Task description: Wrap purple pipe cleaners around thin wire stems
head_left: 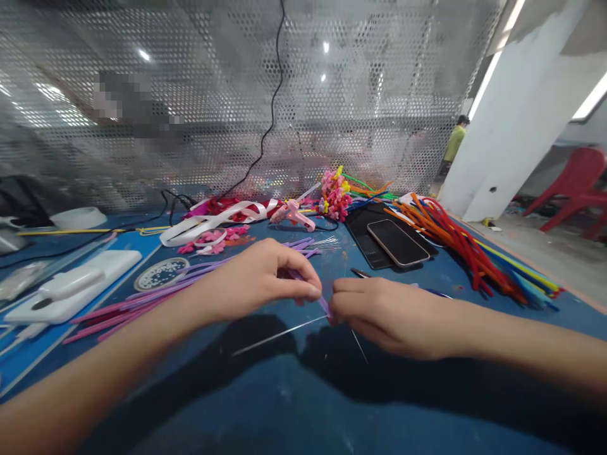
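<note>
Over the middle of the table, my left hand (265, 281) pinches a purple pipe cleaner (324, 304) between thumb and fingers. Close beside it, my right hand (393, 316) is closed at the pipe cleaner's lower end, its fingertips partly hiding it. A thin bare wire (279, 335) slants out to the left from that end, and a shorter wire (359, 346) pokes out below my right fingers. Behind my left hand lies a bundle of purple pipe cleaners (190, 273) with bare wire tips (327, 242).
A phone (397, 242) and orange and red pipe cleaners (455, 246) lie at right. Farther back are a pink glue gun (293, 216), white ribbon (208, 226) and a pink flower bunch (336, 194). A white power strip (114, 260) sits left; a perforated metal screen (213, 95) stands behind.
</note>
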A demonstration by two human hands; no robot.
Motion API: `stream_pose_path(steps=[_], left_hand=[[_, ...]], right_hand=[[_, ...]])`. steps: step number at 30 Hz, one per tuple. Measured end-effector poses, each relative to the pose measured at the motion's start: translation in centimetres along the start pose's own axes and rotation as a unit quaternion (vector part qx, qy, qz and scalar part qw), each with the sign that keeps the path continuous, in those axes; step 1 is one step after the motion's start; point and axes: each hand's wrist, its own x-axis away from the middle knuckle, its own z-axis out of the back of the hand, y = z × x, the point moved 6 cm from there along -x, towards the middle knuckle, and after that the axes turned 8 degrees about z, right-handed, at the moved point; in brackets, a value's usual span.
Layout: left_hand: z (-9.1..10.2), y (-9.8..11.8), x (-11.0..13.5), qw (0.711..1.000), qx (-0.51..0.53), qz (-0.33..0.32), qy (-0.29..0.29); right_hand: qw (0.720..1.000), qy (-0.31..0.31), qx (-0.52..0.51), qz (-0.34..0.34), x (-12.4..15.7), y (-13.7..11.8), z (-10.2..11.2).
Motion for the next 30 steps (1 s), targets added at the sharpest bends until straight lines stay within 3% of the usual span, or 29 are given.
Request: stream_pose_path(steps=[4, 8, 10, 12, 15, 17, 19, 21, 23, 25, 28, 30], left_hand=[[-1.4, -0.8, 1.3, 0.987, 0.148, 0.056, -0.017], [-2.7, -0.7, 2.6, 0.983, 0.166, 0.058, 0.052], [-2.9, -0.2, 3.3, 0.989, 0.067, 0.028, 0.125], [-3.3, 1.1, 4.3, 0.973, -0.089, -0.052, 0.204], [-4.1, 3.4, 6.0, 0.882, -0.317, -0.189, 0.291], [-4.0, 4.0, 6.2, 0.845, -0.387, -0.210, 0.303], [-3.0, 3.9, 5.5, 0.877, -0.359, -0.171, 0.268], [-2.2, 2.9, 4.2, 0.947, -0.245, -0.107, 0.179], [-2.3, 1.7, 3.2, 0.992, -0.093, -0.033, 0.075], [-3.1, 0.6, 2.7, 0.999, 0.042, 0.032, 0.013], [-4.3, 0.0, 2.9, 0.990, 0.122, 0.068, 0.031], [-4.5, 0.4, 3.7, 0.992, 0.060, 0.035, 0.105]], right_hand=[[0.996, 0.093, 0.007, 0.014, 0.8, -1.5, 0.5], [0.980, 0.195, 0.004, -0.025, 1.4, -1.5, 1.2], [0.967, 0.247, -0.007, -0.071, 1.7, -1.0, 1.7], [0.957, 0.268, -0.012, -0.112, 1.9, -0.4, 1.9], [0.962, 0.235, 0.012, -0.141, 1.9, 0.3, 1.7], [0.974, 0.185, 0.040, -0.124, 1.8, 0.4, 1.2], [0.986, 0.139, 0.066, -0.068, 1.7, 0.0, 0.8], [0.990, 0.122, 0.069, 0.018, 1.9, -0.8, 0.5], [0.983, 0.149, 0.047, 0.100, 2.3, -1.8, 0.8], [0.968, 0.209, 0.019, 0.136, 2.7, -2.4, 1.5], [0.948, 0.309, -0.003, 0.073, 3.0, -2.1, 2.5], [0.937, 0.350, -0.013, -0.002, 3.0, -1.5, 2.8]])
